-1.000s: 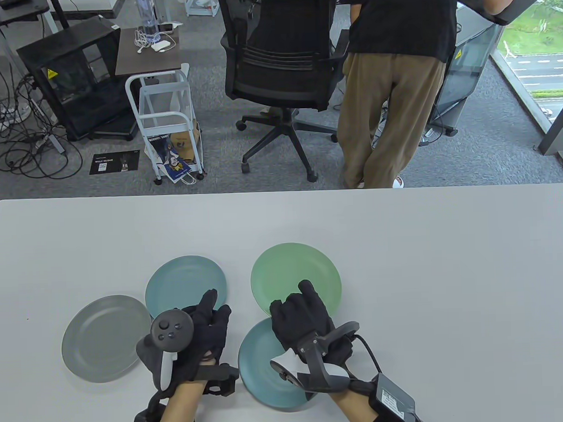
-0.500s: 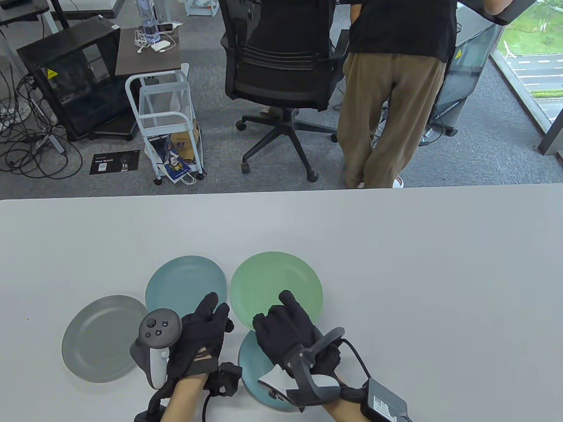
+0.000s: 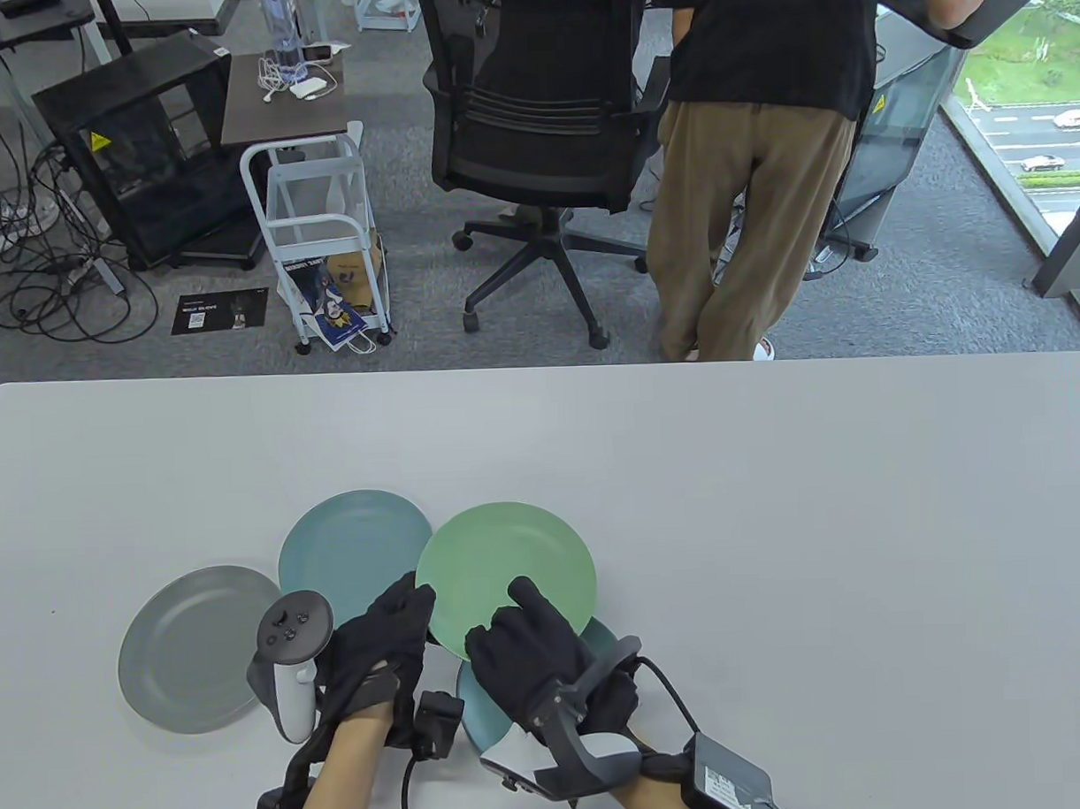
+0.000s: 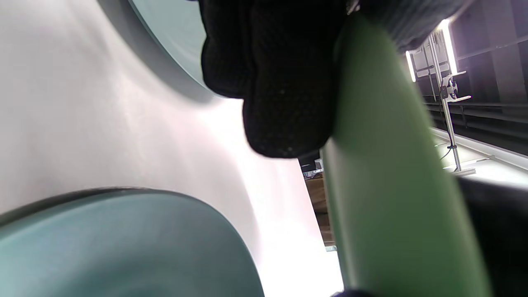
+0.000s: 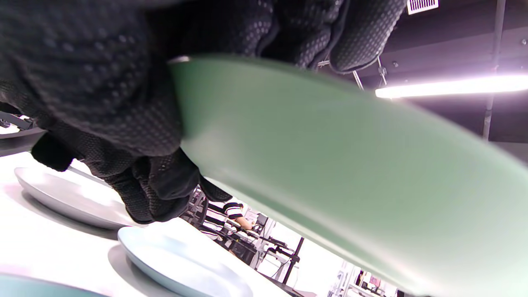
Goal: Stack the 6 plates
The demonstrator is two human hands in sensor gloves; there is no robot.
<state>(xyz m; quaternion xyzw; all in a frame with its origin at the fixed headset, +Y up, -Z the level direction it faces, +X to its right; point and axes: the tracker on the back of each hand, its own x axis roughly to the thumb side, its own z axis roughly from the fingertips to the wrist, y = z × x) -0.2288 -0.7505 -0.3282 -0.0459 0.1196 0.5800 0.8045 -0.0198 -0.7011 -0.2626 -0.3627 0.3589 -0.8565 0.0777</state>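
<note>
Table view shows the right hand [image 3: 536, 661] gripping the near rim of the green plate [image 3: 506, 569], held above the desk [image 3: 773, 502] over a teal plate [image 3: 480, 712]. Fingers of the left hand [image 3: 376, 653] touch the green plate's left edge; whether they grip it cannot be told. Left of them lie a pale blue plate [image 3: 346, 544] and a grey plate [image 3: 190, 647].

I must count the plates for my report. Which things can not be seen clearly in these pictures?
- Plate count: the table view shows four; the task says six. Any others are not visible.
- Dark teal plate: mostly hidden in the table view under the right hand and green plate.
- Left hand grip on the green plate: left wrist view shows a blurred fingertip beside the rim; contact unclear.
- Gray plate: in the right wrist view, partly behind the glove.
</note>
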